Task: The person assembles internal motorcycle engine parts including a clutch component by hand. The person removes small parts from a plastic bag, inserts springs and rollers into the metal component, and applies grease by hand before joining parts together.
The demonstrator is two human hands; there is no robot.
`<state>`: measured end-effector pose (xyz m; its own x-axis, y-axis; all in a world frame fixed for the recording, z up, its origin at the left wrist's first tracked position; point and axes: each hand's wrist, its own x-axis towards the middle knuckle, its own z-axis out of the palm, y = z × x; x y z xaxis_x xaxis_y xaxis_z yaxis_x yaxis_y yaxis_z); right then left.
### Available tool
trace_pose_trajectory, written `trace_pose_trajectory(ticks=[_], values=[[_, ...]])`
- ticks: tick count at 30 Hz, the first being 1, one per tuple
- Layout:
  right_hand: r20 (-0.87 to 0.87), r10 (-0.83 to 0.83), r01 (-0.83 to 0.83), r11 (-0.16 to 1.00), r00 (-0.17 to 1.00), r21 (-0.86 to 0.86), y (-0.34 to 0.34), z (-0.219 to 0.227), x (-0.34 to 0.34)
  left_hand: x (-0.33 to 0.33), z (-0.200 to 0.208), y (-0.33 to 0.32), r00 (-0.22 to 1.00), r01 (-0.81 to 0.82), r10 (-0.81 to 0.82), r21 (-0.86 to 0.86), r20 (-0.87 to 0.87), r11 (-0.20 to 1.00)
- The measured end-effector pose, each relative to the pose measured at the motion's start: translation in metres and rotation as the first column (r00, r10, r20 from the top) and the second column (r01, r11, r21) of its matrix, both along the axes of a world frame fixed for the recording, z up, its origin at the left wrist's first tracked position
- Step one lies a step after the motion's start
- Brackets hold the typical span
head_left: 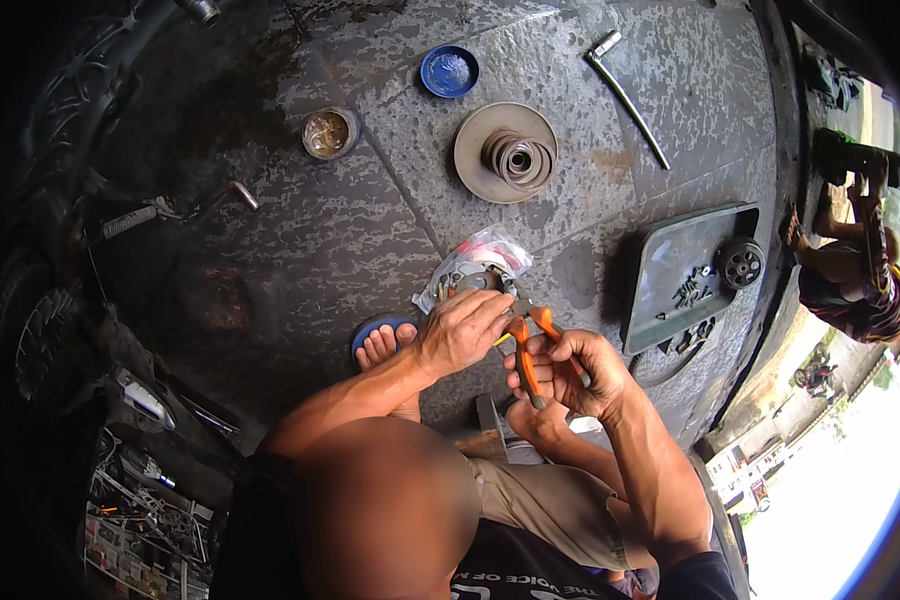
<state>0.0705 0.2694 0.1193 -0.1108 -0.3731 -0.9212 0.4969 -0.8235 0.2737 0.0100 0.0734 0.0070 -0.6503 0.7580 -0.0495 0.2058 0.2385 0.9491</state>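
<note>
My right hand is closed round the orange-and-grey handles of a pair of pliers, which are spread apart. The jaws point away from me, close to the fingertips of my left hand. That hand is curled, palm down, over a dark metal part lying on a clear plastic bag. What its fingers grip is mostly hidden beneath them. A thin yellow piece shows between the hands.
Ahead stands a round metal plate with a coil spring, near a blue lid and a tin. A long-handled wrench lies far right. Bolts fill part of a grey tray; another person is beyond it.
</note>
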Motion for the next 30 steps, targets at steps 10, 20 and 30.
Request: trace_pose_trajectory(ticks=[10,20,30], values=[[-0.181,0.870,-0.501,0.421,0.458,0.756,-0.034,0.011,0.060,0.008,0.022,-0.014,0.179,-0.238,0.063,-0.019,0.982,0.971],[0.417,0.841,-0.746,-0.024,0.345,0.666,-0.070,-0.083,0.084,-0.037,0.068,-0.070,0.659,-0.056,0.287,-0.335,0.695,0.940],[0.023,0.941,-0.321,0.091,0.337,0.943,-0.151,-0.014,0.033,-0.006,0.070,-0.162,0.390,-0.324,0.248,-0.120,0.886,0.938]])
